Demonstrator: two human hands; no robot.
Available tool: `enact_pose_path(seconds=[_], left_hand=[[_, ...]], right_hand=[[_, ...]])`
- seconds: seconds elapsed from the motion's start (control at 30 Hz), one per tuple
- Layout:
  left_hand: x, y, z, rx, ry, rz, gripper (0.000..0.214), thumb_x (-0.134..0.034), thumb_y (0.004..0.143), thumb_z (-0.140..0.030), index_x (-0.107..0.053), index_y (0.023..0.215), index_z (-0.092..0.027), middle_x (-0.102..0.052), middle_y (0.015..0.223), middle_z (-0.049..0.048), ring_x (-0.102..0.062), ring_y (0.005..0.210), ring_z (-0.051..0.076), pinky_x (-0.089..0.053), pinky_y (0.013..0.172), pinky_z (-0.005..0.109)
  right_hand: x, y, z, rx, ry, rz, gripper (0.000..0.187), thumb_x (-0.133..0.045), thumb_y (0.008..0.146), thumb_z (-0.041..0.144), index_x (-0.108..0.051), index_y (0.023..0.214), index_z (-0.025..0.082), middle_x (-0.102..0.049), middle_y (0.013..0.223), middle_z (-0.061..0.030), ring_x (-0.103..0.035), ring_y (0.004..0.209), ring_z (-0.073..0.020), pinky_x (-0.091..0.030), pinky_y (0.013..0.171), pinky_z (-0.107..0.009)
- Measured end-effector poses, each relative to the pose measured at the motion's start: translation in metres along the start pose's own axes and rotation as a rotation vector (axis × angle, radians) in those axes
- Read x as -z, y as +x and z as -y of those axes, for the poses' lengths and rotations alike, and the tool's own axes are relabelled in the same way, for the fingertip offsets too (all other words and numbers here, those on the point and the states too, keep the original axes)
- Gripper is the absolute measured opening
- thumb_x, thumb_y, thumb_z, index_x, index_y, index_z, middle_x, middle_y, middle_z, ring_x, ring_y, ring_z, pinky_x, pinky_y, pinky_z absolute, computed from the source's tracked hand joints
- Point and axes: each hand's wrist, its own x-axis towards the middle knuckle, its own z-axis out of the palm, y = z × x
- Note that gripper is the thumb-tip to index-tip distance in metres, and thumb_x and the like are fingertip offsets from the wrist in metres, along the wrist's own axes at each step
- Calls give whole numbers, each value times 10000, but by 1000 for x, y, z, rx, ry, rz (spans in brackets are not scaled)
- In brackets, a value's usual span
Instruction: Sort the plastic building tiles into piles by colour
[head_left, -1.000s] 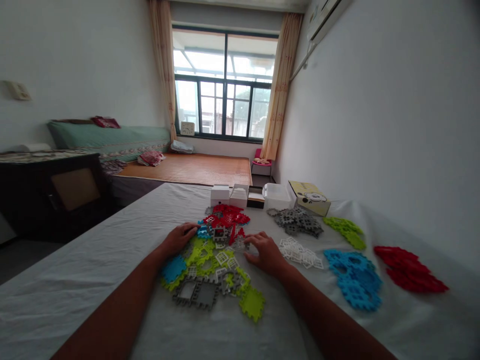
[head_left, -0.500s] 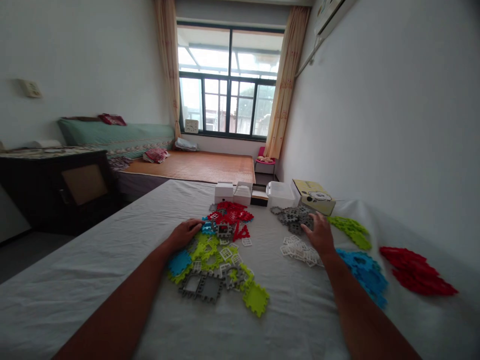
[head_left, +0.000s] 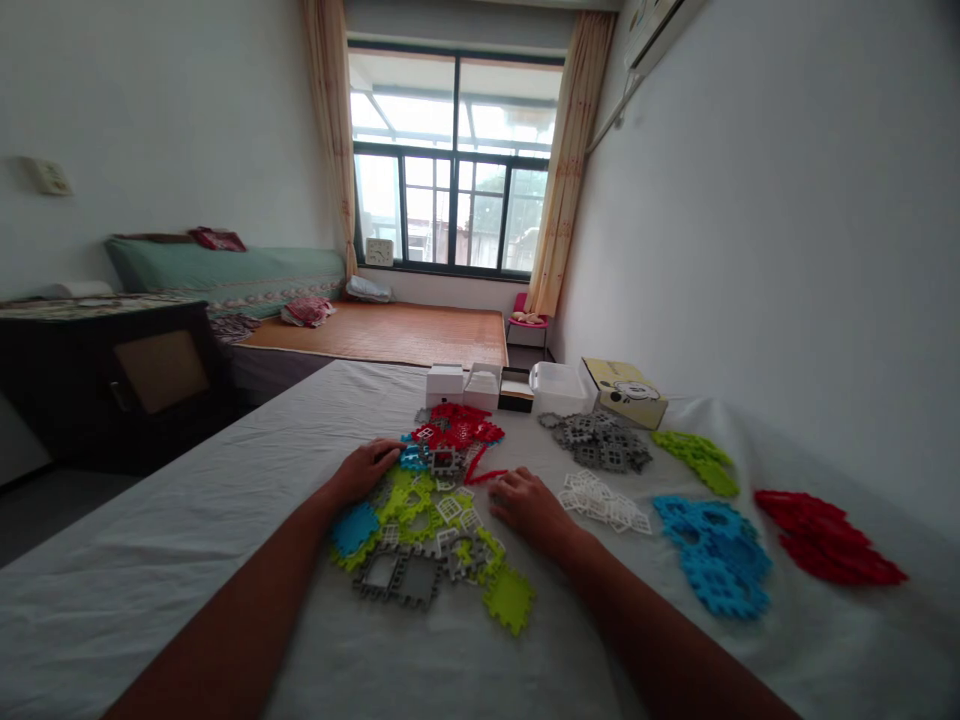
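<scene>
My left hand lies at the left edge of a mixed pile, fingers stretched out against a small blue interlocking plastic piece. My right hand is at the pile's right side, fingers bent down and together beside a thin red angled piece; what is under the fingertips is hidden. The pile holds red pieces, lime green pieces, grey frames and white lattice window pieces. A blue piece lies at its left.
To the right are sorted heaps: grey pieces, white lattices, green pieces, blue pieces and red pieces. Small boxes, a clear plastic bin and a yellow carton line the table's far edge.
My right hand has moved left from the grey heap to the mixed pile, uncovering the grey heap. My left hand has stayed at the blue piece.
</scene>
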Motion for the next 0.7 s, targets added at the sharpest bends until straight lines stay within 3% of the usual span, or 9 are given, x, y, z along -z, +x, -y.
enact_pose_path(seconds=[0.2, 0.33, 0.47, 0.57, 0.7], left_hand=[[0, 0, 0, 13, -16, 9, 456, -370, 818, -490, -616, 1056, -188, -631, 1069, 69, -552, 1004, 223, -406, 915, 328], [0, -1, 0, 11, -13, 7, 451, -371, 818, -483, -616, 1060, -191, -629, 1071, 71, -552, 999, 223, -406, 913, 329], [-1, 0, 2, 21, -22, 4, 454, -374, 809, -491, -619, 1054, -198, -629, 1073, 64, -546, 1009, 224, -406, 915, 333], [-2, 0, 3, 24, -23, 0, 458, -374, 806, -492, -620, 1050, -193, -628, 1073, 66, -545, 1010, 226, -406, 916, 335], [-1, 0, 2, 16, -10, -1, 449, -374, 810, -484, -622, 1047, -193, -630, 1069, 65, -551, 1005, 223, -409, 911, 326]], right_hand=[[8, -2, -6, -24, -28, -31, 202, -455, 820, 179, -617, 933, 220, -652, 883, -49, -555, 870, -171, -401, 799, -264], [20, -11, -36, -260, 24, -163, 231, -437, 802, 174, -610, 941, 237, -665, 873, -24, -594, 766, -145, -410, 692, -234], [30, -28, -73, -464, -65, -195, 189, -462, 767, 196, -633, 833, 243, -656, 772, -18, -578, 720, -161, -397, 619, -244], [27, -29, -76, -398, -73, -256, 213, -463, 780, 205, -641, 894, 231, -651, 917, -47, -543, 888, -191, -411, 744, -287], [13, -14, -43, -179, 66, -217, 298, -420, 842, 225, -577, 1095, 221, -623, 1061, -50, -500, 1004, -181, -378, 885, -314]])
